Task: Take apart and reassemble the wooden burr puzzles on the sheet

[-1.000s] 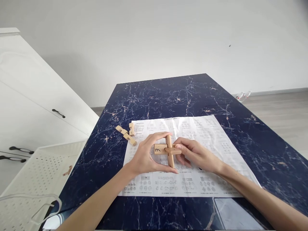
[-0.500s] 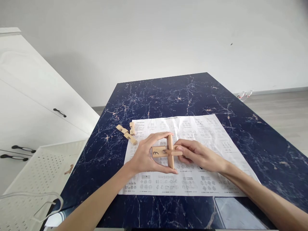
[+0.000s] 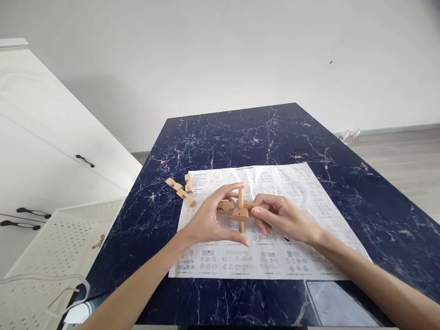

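Note:
Several interlocked notched sticks form a wooden burr puzzle [image 3: 240,214] above the printed sheet, its left piece marked with a "3"-like figure. My left hand [image 3: 209,215] curves round the puzzle from the left, index fingertip at the top of the upright stick and thumb by its lower end. Part of the left fingers is hidden behind the wood. On the other side, my right hand [image 3: 280,215] pinches the right end of the puzzle between thumb and fingers. Loose notched wooden pieces [image 3: 180,190] lie at the sheet's upper left corner.
The creased paper sheet [image 3: 292,256] with printed diagrams lies on the dark blue marbled table [image 3: 223,142]. A flat glassy rectangle [image 3: 337,305] sits at the front edge. Left of the table are a white perforated tray [image 3: 44,247], a pale cable [image 3: 44,277] and a white cabinet [image 3: 51,123].
The puzzle has been turned, so a block end now faces me and the upright stick shows narrower. My left thumb has shifted slightly away from the stick's lower end.

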Demonstrator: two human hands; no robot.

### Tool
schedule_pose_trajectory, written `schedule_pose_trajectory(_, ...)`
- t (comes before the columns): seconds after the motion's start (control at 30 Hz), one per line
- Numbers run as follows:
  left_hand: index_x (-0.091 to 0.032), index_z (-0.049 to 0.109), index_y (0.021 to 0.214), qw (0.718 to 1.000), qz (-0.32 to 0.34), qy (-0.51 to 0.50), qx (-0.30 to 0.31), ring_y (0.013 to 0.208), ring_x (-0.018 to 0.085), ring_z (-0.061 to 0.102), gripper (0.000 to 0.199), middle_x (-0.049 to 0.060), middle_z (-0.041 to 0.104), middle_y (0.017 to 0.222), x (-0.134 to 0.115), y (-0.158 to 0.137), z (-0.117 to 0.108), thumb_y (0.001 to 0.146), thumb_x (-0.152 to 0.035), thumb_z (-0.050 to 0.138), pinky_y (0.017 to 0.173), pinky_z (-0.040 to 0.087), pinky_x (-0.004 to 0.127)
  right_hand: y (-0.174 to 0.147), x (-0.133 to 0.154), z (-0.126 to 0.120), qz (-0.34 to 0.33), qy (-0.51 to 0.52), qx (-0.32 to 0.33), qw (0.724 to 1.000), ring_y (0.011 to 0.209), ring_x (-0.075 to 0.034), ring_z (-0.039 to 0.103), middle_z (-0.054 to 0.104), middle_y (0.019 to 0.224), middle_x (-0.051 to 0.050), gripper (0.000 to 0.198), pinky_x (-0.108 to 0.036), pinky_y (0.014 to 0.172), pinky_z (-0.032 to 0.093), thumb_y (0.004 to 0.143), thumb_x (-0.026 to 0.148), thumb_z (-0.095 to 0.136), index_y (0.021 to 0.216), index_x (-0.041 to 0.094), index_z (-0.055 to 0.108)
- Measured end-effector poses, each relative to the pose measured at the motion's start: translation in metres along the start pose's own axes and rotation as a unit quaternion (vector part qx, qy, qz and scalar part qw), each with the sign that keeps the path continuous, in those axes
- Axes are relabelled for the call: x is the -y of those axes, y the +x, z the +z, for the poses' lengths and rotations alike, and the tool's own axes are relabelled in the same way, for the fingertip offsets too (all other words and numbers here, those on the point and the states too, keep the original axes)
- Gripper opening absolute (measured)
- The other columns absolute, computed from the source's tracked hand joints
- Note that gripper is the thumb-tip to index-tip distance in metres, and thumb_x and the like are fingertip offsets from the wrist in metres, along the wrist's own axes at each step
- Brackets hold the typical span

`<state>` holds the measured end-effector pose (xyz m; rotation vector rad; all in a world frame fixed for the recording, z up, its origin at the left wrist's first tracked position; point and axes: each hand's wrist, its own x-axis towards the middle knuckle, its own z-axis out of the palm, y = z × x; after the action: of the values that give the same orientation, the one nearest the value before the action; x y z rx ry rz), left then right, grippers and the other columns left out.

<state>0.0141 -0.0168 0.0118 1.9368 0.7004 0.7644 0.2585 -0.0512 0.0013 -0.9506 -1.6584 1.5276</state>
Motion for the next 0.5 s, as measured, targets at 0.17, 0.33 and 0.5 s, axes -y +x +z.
schedule_pose_trajectory(0.17, -0.036, 0.044, 0.159, 0.994, -0.091, -0.064, 0.022, 0.139, 0.04, 0.061, 0.104, 0.014, 0.063, 0.151, -0.003, -0.002, -0.003, 0.07, -0.045, 0.099, 0.116, 0.049, 0.059, 0.0, 0.003, 0.004, -0.02, -0.083, -0.033, 0.996, 0.053, -0.012, 0.049, 0.066, 0.062, 0.002, 0.038, -0.028, 0.054, 0.037, 0.108, 0.05, 0.057, 0.084, 0.022, 0.063)
schedule_pose_trajectory(0.33, -0.034, 0.051, 0.154, 0.986, -0.121, -0.111, -0.007, 0.138, 0.039, 0.062, 0.092, 0.013, 0.063, 0.149, -0.005, -0.002, -0.001, 0.074, -0.038, 0.097, 0.11, 0.056, 0.054, -0.001, -0.002, 0.005, -0.042, -0.19, -0.035, 0.98, 0.052, -0.012, 0.051, 0.064, 0.062, 0.003, 0.036, -0.029, 0.056, 0.037, 0.109, 0.042, 0.055, 0.079, 0.023, 0.058)
schedule_pose_trajectory(0.5, -0.03, 0.058, 0.148, 0.982, -0.036, -0.163, -0.088, 0.141, 0.037, 0.06, 0.082, 0.013, 0.062, 0.149, -0.007, 0.002, 0.001, 0.076, -0.041, 0.096, 0.115, 0.054, 0.053, -0.002, -0.009, 0.007, -0.043, -0.249, -0.029, 0.967, 0.051, -0.013, 0.052, 0.064, 0.063, 0.003, 0.032, -0.029, 0.054, 0.036, 0.109, 0.042, 0.053, 0.085, 0.023, 0.057)
